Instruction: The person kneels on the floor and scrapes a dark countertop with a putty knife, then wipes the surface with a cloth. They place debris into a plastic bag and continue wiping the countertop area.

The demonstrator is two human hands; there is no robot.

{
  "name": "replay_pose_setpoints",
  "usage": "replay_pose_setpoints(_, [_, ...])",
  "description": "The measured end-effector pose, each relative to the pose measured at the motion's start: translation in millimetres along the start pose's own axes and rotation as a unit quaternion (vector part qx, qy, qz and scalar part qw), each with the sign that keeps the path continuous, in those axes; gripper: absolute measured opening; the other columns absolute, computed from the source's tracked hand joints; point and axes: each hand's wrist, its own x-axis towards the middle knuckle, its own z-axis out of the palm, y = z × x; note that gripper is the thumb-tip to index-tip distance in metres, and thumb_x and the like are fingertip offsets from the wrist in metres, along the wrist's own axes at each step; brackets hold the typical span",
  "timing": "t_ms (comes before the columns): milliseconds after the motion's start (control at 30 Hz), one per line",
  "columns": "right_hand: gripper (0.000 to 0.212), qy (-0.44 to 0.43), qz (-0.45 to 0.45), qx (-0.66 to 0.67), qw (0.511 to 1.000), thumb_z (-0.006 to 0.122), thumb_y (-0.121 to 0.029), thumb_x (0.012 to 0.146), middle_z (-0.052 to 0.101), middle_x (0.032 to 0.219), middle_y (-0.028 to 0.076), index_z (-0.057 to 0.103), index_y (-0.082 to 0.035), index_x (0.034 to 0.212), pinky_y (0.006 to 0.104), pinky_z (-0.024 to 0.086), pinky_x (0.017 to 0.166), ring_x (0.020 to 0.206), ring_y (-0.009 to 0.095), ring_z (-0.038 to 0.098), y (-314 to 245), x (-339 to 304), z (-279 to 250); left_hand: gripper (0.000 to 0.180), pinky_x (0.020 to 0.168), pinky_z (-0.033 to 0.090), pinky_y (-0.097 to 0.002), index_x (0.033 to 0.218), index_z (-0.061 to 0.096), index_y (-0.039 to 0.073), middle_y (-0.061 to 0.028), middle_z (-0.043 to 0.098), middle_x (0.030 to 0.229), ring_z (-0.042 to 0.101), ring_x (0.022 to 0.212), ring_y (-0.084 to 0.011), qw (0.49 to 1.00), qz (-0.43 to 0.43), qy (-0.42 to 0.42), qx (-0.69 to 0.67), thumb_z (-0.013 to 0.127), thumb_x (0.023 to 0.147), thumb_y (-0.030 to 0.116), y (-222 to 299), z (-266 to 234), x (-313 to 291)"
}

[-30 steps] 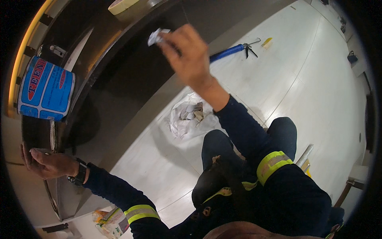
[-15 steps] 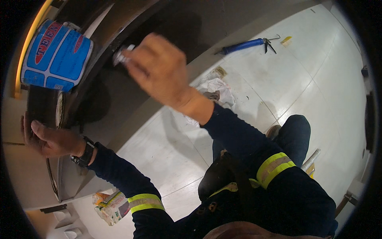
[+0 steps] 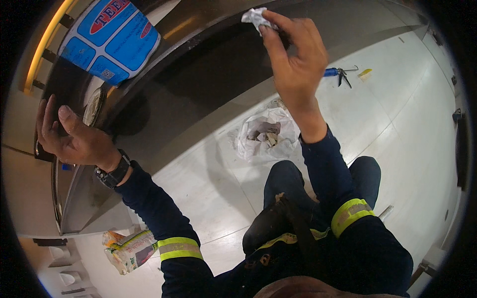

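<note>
My right hand is raised in front of a dark, glossy curved panel. Between its thumb and fingers it pinches a small crumpled white wad, whose material I cannot make out. At the left, my left hand rests by the ledge above the panel, fingers apart and holding nothing. A black watch is on that wrist. Just beyond this hand stands a blue and white tub with a red label, up on the ledge. Next to the hand lies a thin, flat, rounded object, partly hidden.
On the pale tiled floor sits an open white plastic bag with scraps inside. A blue caulking gun lies farther right beside a yellow scrap. A printed packet is at the lower left.
My right hand has moved right and up along the panel, still pinching the white wad. My left hand has shifted slightly up, its fingers more spread. The whole view has shifted a little.
</note>
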Motion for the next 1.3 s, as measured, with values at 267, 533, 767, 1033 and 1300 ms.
replay_pose_setpoints(267, [0.023, -0.037, -0.054, 0.054, 0.996, 0.077, 0.001, 0.080, 0.062, 0.083, 0.007, 0.071, -0.002, 0.101, 0.0283, 0.052, 0.062, 0.071, 0.016, 0.061, -40.2, -20.9, 62.4, 0.024, 0.095, 0.041, -0.0386, 0.108, 0.071, 0.004, -0.0103, 0.069, 0.114, 0.058, 0.112, -0.0225, 1.000, 0.006, 0.001, 0.022, 0.062, 0.095, 0.022, 4.3, 1.9, 3.6])
replay_pose_setpoints(533, [0.015, -0.061, -0.101, 0.017, 0.993, 0.076, -0.005, 0.078, 0.061, 0.081, 0.008, 0.067, -0.005, 0.089, 0.0333, 0.054, 0.064, 0.076, 0.023, 0.063, -20.5, 1.1, 47.5, 0.024, 0.097, 0.043, -0.0391, 0.107, 0.070, 0.002, -0.0124, 0.067, 0.115, 0.058, 0.112, -0.0227, 0.999, -0.045, 0.022, 0.003, 0.060, 0.095, 0.021, 2.8, -17.0, 14.6])
replay_pose_setpoints(767, [0.012, -0.030, -0.088, 0.016, 0.996, 0.074, -0.001, 0.080, 0.060, 0.081, 0.007, 0.066, -0.007, 0.087, 0.0312, 0.053, 0.063, 0.073, 0.022, 0.063, -52.1, -23.9, 71.9, 0.027, 0.091, 0.047, -0.0390, 0.109, 0.071, 0.001, -0.0163, 0.065, 0.116, 0.058, 0.110, -0.0246, 0.999, -0.029, 0.002, 0.026, 0.060, 0.095, 0.022, 7.1, 7.1, 0.6])
replay_pose_setpoints(1033, [0.022, -0.052, -0.094, -0.042, 0.993, 0.075, -0.005, 0.080, 0.064, 0.087, 0.008, 0.073, -0.008, 0.102, 0.0329, 0.054, 0.068, 0.076, 0.024, 0.065, 1.2, 6.3, 27.4, 0.029, 0.099, 0.046, -0.0372, 0.112, 0.070, -0.001, -0.0155, 0.064, 0.120, 0.058, 0.114, -0.0256, 0.997, -0.066, -0.022, 0.044, 0.058, 0.097, 0.020, 9.6, -9.7, 6.5])
replay_pose_setpoints(1300, [0.011, 0.037, 0.069, -0.025, 0.997, 0.067, -0.002, 0.088, 0.060, 0.084, 0.014, 0.066, 0.001, 0.098, 0.0342, 0.048, 0.063, 0.069, 0.028, 0.060, 22.1, 33.9, -14.1, 0.029, 0.101, 0.046, -0.0384, 0.112, 0.070, 0.000, -0.0145, 0.064, 0.120, 0.058, 0.116, -0.0260, 0.997, -0.045, -0.027, 0.060, 0.060, 0.096, 0.023, 2.7, -3.3, 5.1])
